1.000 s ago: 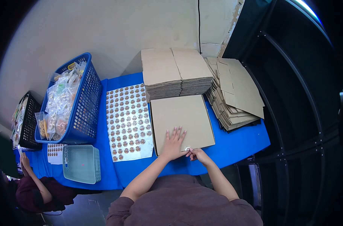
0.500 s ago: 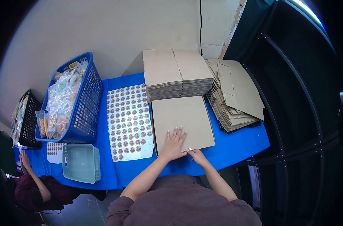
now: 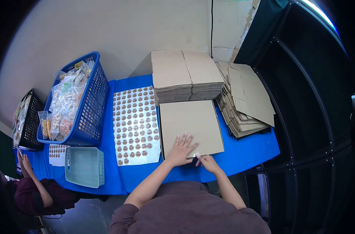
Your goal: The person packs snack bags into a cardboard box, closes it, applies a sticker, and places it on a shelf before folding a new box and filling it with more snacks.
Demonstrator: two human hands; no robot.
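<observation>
A closed cardboard box (image 3: pixel 191 124) lies flat in front of me. My left hand (image 3: pixel 179 153) rests on its lid near the front edge, fingers spread and palm down. At that same edge, my right hand (image 3: pixel 208 162) has its thumb on a small round whitish sticker (image 3: pixel 196 155), with the other fingers curled below the lid. Part of the sticker is under the thumb. Left of the box lies a sheet of round brown stickers (image 3: pixel 136 124), with some gone from its lower right.
Stacked flat cardboard (image 3: pixel 187 72) stands behind the box, more folded cardboard (image 3: pixel 245 101) to the right. A blue basket (image 3: pixel 92 113) of bagged goods, a black basket (image 3: pixel 33 126) and a pale green tray (image 3: pixel 84 183) are left. Another person's hands (image 3: pixel 25 163) show at far left.
The right thumb has shifted slightly on the box's front edge, and the sticker now shows as a round shape. My left hand stays on the lid, its fingers a little more spread.
</observation>
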